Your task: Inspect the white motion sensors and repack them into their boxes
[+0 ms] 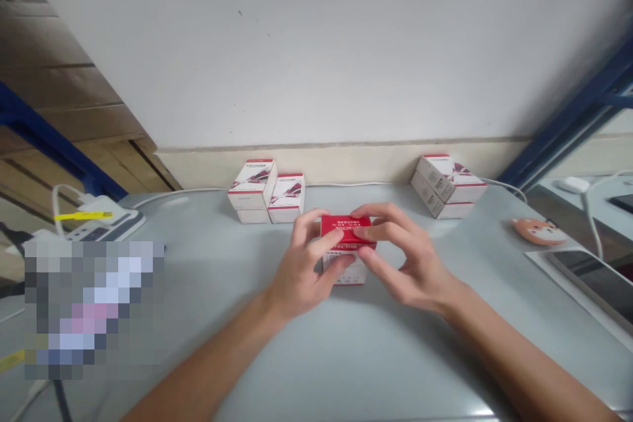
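Observation:
Both hands are on a small white carton with a red top point(347, 237) in the middle of the grey table point(306, 356). My left hand point(301, 270) grips its left side, and my right hand point(403, 254) presses its fingers on the red top and right end. The carton's lower front shows white between my fingers, and its printing is mostly hidden. Behind it, two similar white and red boxes point(252, 191) stand stacked, with another box point(286, 198) beside them. A further stack of two boxes point(448, 188) lies to the right.
A wall point(321, 46) rises behind the table, and a white cable point(346, 183) runs along the back edge. On the right are a fox-face pad point(539, 231) and a tablet point(593, 283). A white device point(103, 224) and a pixelated patch point(89, 306) occupy the left.

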